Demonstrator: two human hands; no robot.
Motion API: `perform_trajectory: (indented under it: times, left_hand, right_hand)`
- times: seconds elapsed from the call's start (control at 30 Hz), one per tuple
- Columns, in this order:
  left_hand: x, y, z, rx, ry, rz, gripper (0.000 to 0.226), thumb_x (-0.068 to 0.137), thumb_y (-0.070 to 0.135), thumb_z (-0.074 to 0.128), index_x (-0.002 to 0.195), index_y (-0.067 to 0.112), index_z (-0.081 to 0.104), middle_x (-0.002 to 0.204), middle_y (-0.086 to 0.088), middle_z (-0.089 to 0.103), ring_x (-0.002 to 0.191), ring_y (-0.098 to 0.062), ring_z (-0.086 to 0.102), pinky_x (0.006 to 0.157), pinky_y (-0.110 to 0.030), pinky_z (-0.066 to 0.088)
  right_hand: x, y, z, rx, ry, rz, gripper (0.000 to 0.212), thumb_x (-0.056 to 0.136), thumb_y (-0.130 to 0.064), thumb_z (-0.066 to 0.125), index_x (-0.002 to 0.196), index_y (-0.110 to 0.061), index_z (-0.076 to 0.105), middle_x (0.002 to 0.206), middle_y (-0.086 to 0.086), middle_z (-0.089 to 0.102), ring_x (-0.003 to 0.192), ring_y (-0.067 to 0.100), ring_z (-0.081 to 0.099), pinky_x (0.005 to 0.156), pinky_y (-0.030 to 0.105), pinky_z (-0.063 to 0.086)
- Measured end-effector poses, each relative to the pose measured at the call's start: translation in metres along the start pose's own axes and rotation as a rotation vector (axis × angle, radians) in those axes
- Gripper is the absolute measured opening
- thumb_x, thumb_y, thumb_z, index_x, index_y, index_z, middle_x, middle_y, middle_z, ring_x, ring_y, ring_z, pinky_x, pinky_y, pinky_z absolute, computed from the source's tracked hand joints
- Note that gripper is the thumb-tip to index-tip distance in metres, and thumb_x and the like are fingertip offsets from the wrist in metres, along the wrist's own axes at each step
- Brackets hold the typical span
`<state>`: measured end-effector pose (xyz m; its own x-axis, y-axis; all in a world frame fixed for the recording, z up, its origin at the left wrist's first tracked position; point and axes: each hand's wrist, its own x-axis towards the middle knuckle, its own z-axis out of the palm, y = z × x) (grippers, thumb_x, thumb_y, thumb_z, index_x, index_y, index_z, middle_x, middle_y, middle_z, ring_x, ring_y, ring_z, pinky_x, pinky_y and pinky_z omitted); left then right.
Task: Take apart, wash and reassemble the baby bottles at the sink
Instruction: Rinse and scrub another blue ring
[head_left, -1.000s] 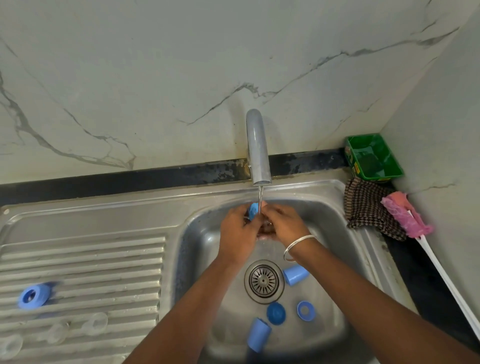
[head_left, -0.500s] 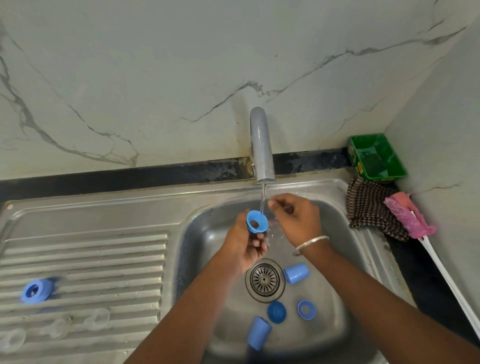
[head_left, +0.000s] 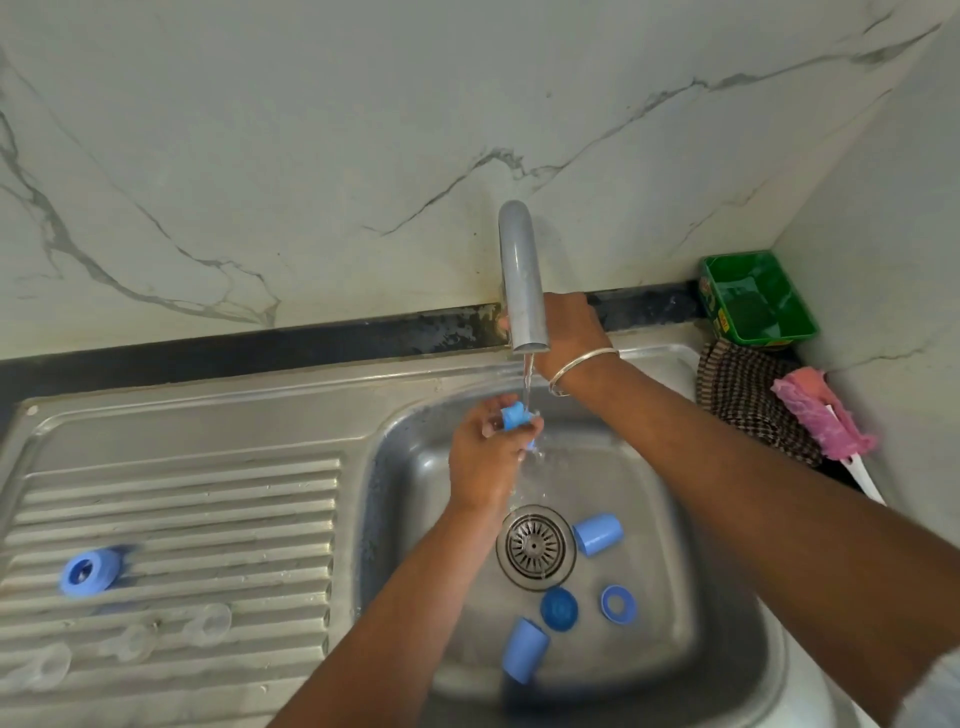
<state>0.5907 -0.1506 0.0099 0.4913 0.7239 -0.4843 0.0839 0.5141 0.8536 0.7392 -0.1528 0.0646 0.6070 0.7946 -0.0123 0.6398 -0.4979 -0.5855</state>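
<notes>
My left hand (head_left: 488, 457) holds a blue bottle ring (head_left: 514, 417) under the thin stream from the grey tap (head_left: 522, 280). My right hand (head_left: 569, 325) reaches behind the tap's base, its fingers hidden by the spout, so what they touch cannot be told. In the steel sink basin (head_left: 405, 519) lie two blue caps (head_left: 597, 534) (head_left: 524, 649), a blue disc (head_left: 559, 608) and a second blue ring (head_left: 618, 604) near the drain (head_left: 536, 546). On the ribbed drainboard (head_left: 208, 519) sit a third blue ring (head_left: 91, 570) and three clear teats (head_left: 208, 623).
A green tub (head_left: 756, 299) stands in the back right corner. Below it a checked cloth (head_left: 743, 395) lies at the sink's right edge, with a pink bottle brush (head_left: 821, 415) on a white handle across it. A marble wall rises behind the sink.
My right hand left the blue ring and moved up and back to the tap's base. My left hand kept the ring under the stream and turned it.
</notes>
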Motion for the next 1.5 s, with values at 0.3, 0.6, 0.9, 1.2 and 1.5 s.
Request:
perform_trajectory:
  times: [0.3, 0.6, 0.9, 1.2, 1.5]
  left_hand:
    - [-0.036, 0.008, -0.027, 0.770, -0.022, 0.529, 0.032, 0.087, 0.036, 0.075, 0.118, 0.027, 0.070, 0.098, 0.018, 0.067, 0.090, 0.003, 0.061, 0.082, -0.006, 0.041]
    - [-0.067, -0.037, -0.054, 1.247, -0.150, 0.487, 0.048, 0.081, 0.044, 0.076, 0.125, 0.029, 0.063, 0.107, -0.001, 0.061, 0.097, -0.020, 0.061, 0.080, -0.024, 0.044]
    - [-0.093, -0.066, -0.081, 1.377, -0.145, 0.499, 0.043, 0.077, 0.045, 0.075, 0.113, 0.023, 0.066, 0.106, 0.002, 0.067, 0.102, -0.022, 0.060, 0.079, -0.034, 0.052]
    - [-0.106, -0.061, -0.063, 0.886, -0.158, 0.101, 0.025, 0.100, 0.028, 0.047, 0.114, 0.016, 0.065, 0.108, -0.009, 0.067, 0.095, -0.027, 0.064, 0.080, -0.035, 0.055]
    - [-0.105, -0.055, -0.007, 0.394, -0.085, -0.266, 0.033, 0.100, 0.029, 0.039, 0.094, 0.008, 0.064, 0.064, -0.016, 0.061, 0.041, -0.015, 0.043, 0.050, -0.021, 0.031]
  right_hand:
    - [-0.088, 0.074, 0.042, 0.208, -0.022, 0.228, 0.024, 0.094, -0.033, 0.058, 0.077, -0.016, 0.059, 0.064, 0.004, 0.068, 0.063, 0.022, 0.067, 0.065, 0.034, 0.054]
    - [-0.209, 0.046, 0.062, 0.533, -0.060, 0.436, 0.015, 0.085, -0.009, 0.062, 0.081, -0.021, 0.069, 0.067, 0.009, 0.072, 0.064, 0.024, 0.072, 0.069, 0.039, 0.060]
    - [-0.248, 0.044, 0.050, 0.413, -0.015, 0.429, 0.015, 0.083, -0.026, 0.062, 0.075, -0.036, 0.068, 0.067, -0.002, 0.072, 0.067, 0.017, 0.071, 0.074, 0.040, 0.058]
    - [-0.256, 0.046, 0.035, 0.313, 0.028, 0.370, 0.013, 0.086, -0.027, 0.063, 0.075, -0.034, 0.066, 0.078, -0.009, 0.070, 0.078, 0.011, 0.067, 0.080, 0.029, 0.054]
    - [-0.216, 0.106, -0.050, -0.110, 0.272, 0.287, 0.015, 0.087, -0.025, 0.059, 0.094, -0.017, 0.069, 0.089, 0.011, 0.071, 0.084, 0.035, 0.066, 0.074, 0.036, 0.053]
